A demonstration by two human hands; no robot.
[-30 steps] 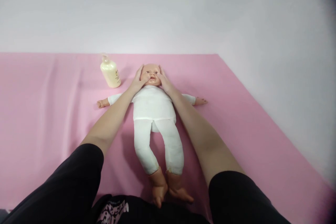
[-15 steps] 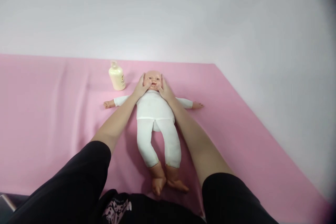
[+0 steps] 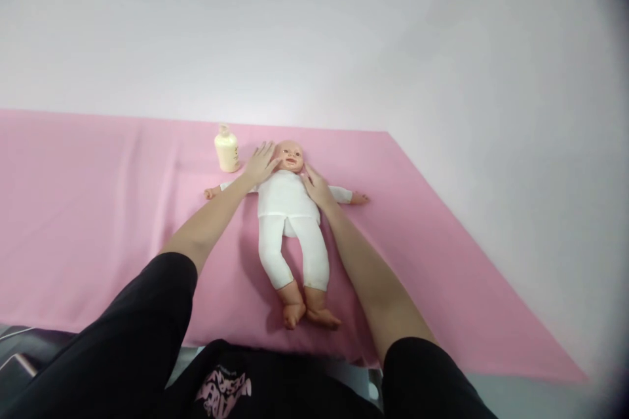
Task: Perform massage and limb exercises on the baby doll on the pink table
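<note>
Left hand (image 3: 260,164) lies flat, fingers spread, against the doll's (image 3: 289,209) cheek; right hand (image 3: 317,186), open too, rests by its neck, gripping nothing. Doll sprawls face-up between both on the smooth pink sheet (image 3: 98,222) (hard glossy head, soft white cloth body). Rounded cream bottle (image 3: 227,150) stands beside.

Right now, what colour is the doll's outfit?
White, top and leggings alike, on the doll; head view.

No readable text: lotion bottle (image 3: 227,150) label too small, pink print on black shirt (image 3: 223,386) not legible.
</note>
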